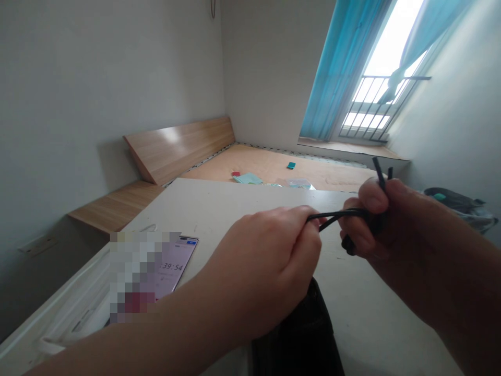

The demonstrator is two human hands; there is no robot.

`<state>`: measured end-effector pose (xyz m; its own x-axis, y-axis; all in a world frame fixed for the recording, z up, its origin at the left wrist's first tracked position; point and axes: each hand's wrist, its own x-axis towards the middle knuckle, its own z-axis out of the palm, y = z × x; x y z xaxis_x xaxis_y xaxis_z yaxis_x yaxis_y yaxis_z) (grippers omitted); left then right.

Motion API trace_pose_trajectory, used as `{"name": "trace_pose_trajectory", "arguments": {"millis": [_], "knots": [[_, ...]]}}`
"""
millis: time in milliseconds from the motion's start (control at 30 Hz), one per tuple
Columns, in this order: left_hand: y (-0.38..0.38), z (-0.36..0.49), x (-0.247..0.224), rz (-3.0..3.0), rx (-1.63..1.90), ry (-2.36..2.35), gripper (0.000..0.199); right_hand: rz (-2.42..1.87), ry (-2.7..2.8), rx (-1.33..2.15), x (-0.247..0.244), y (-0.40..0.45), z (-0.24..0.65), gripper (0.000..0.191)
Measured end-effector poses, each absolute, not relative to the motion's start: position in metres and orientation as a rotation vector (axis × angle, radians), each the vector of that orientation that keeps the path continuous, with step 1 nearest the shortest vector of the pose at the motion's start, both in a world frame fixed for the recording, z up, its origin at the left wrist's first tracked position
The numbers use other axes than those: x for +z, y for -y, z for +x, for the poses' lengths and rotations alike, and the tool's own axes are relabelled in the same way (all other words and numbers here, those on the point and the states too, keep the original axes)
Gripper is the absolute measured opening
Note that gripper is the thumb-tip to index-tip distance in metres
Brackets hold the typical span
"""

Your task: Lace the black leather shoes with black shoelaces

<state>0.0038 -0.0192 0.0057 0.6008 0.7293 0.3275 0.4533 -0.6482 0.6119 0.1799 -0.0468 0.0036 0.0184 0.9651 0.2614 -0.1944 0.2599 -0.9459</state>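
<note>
Between my two hands a thin black cord (pixel 332 214) is stretched over the table. My left hand (pixel 270 245) pinches one part of it between thumb and fingers. On the right, my right hand (pixel 368 219) is closed around the other part, with two dark ends poking up above the fingers and a small dark piece showing below them. Under my left hand a black pouch or case (pixel 301 334) lies at the near edge of the view, partly hidden by that hand. Whether the cord joins it cannot be seen.
On the white table (pixel 219 201), a phone (pixel 172 271) showing a timer lies at left beside a clear plastic bag (pixel 78 308). Beyond stands a bed board (pixel 332 175) with a teal packet (pixel 291 165) and other small packets. A dark bag (pixel 450 198) sits at far right.
</note>
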Motion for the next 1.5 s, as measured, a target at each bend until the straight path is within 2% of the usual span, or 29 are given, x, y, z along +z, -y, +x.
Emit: {"name": "trace_pose_trajectory", "arguments": {"millis": [167,433,700,1167,1333,1500], "knots": [[0.015,0.002,0.005,2.327,0.793,-0.991,0.028,-0.916,1.190,1.051,0.003,0.046,0.181,0.025],[0.018,0.003,0.003,2.119,0.964,-0.823,0.031,-0.898,1.220,0.838,0.004,0.044,0.184,0.031],[0.018,0.002,0.003,2.007,1.032,-0.702,0.028,-0.834,1.192,0.919,0.007,0.048,0.180,0.028],[0.027,-0.004,0.011,1.938,1.191,-0.752,0.036,-0.896,1.217,0.795,0.006,0.049,0.181,0.029],[0.027,-0.005,0.012,1.914,1.225,-0.803,0.039,-1.060,1.342,0.588,0.010,0.053,0.182,0.029],[0.024,-0.006,0.017,1.849,1.202,-0.806,0.041,-1.358,1.871,0.079,0.007,0.048,0.195,0.019]]}}
